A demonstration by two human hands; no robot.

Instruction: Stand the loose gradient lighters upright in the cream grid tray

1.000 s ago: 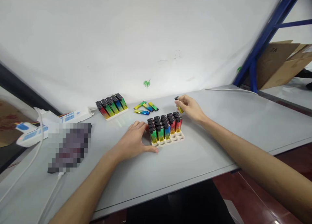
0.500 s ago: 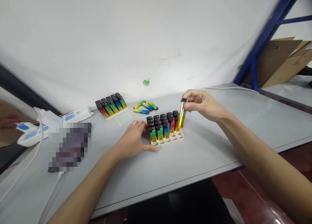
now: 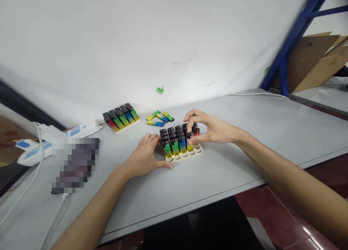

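Here, near rack (image 3: pixel 189 154) holds upright lighters (image 3: pixel 175 146) (far rack (image 3: pixel 127 127) holds more).

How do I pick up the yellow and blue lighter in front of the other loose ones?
I'd pinch the yellow and blue lighter around its middle, coming from above and the near side. It's long and narrow and lies flat on the table, so thumb and finger can probably close across its width. The other loose lighters lie behind it.

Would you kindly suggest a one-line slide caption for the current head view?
The right hand holds a lighter at the white tray, with the left hand spread at its left end.
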